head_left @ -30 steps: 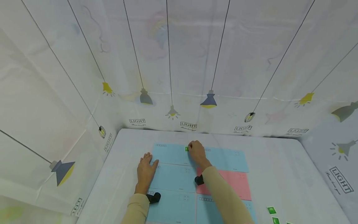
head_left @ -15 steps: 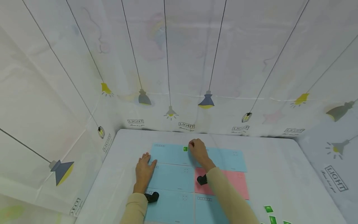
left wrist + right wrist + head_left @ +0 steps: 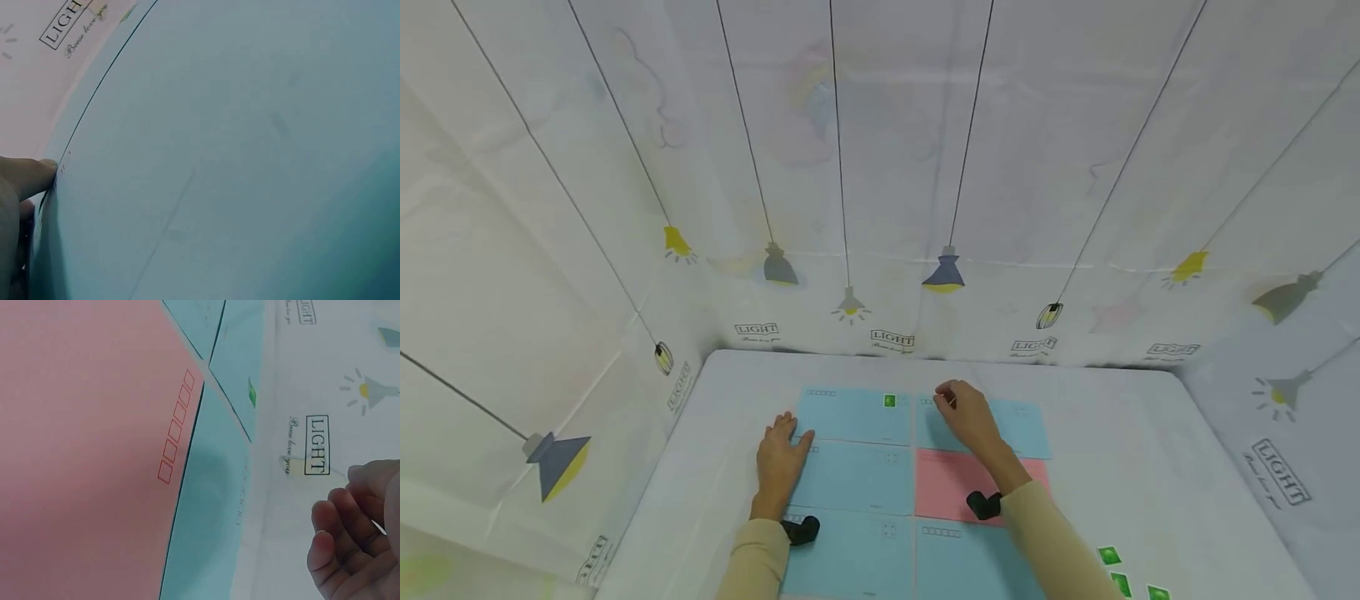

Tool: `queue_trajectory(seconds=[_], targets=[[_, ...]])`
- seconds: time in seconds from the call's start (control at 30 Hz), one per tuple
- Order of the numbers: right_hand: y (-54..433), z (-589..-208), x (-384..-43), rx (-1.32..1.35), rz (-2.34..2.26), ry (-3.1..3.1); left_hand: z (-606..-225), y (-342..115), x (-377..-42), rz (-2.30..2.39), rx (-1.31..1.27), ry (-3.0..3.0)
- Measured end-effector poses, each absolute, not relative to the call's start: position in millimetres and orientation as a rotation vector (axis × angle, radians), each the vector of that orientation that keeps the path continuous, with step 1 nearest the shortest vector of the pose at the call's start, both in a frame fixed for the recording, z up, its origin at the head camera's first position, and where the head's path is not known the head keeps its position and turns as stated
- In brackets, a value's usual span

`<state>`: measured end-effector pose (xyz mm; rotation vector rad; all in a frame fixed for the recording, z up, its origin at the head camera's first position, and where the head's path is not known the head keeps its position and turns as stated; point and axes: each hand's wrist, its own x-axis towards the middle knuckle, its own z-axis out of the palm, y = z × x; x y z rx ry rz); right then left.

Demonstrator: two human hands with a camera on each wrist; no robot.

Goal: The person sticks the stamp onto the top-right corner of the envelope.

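Observation:
My left hand (image 3: 780, 458) rests spread at the left edges of the upper two blue envelopes in the left column. On the top-left envelope (image 3: 842, 421), a green stamp (image 3: 890, 400) sits near the upper right corner. Over the top-right blue envelope (image 3: 1026, 437) hovers my right hand (image 3: 972, 421), its fingers loosely bent; the right wrist view shows nothing between those fingers (image 3: 324, 547). Below lies a pink envelope (image 3: 940, 479) with a row of red boxes. In the left wrist view, a fingertip (image 3: 47, 164) touches the edge of a blue envelope (image 3: 206, 125).
Several loose green stamps (image 3: 1108, 556) lie on the white table (image 3: 1142, 467) at the lower right. More blue envelopes (image 3: 850, 554) fill the nearer rows. A white backdrop (image 3: 880, 167) printed with hanging lamps stands behind and beside the table.
My right hand has drawn away from the green stamp and moved right, over the top-right envelope, leaving the stamp in full view. The left hand keeps its place on the envelopes.

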<state>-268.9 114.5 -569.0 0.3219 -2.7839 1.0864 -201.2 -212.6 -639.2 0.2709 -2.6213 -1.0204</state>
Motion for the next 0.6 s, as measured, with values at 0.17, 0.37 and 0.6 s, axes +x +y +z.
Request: queue_trajectory(seconds=[0.17, 0.37, 0.6], targets=[[136, -565, -247, 0.290, 1.086, -2.760, -639, -213, -200, -1.033, 0.289, -2.651], [151, -550, -226, 0.306, 1.036, -2.728, -640, -216, -199, -1.037, 0.294, -2.659], [172, -527, -201, 0.346, 0.954, -2.660, -638, -216, -199, -1.064, 0.281, -2.674]])
